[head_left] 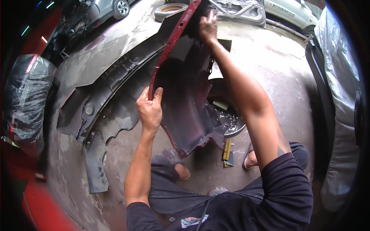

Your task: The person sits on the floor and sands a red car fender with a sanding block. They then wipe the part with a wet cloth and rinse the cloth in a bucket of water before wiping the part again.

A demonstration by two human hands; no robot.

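A dark car body panel (185,82) with a red flanged edge stands tilted in front of me, its lower end between my feet. My left hand (149,107) is closed on the red edge at mid-length, thumb on top. At the panel's far upper end, my right hand (208,27) lies against the dark surface with the arm stretched out. Its fingers are smeared by motion, and whether anything is under them is hidden. Partly behind the panel, a round basin (239,130) holds water and a pale greenish block (220,105).
A large black bumper (127,73) lies on the floor to the left. A yellow block (226,149) and a dark sheet (229,161) lie by my right foot. Further off are a tire (169,10), a metal panel (237,11) and cars. Plastic-covered parts (339,77) flank the right.
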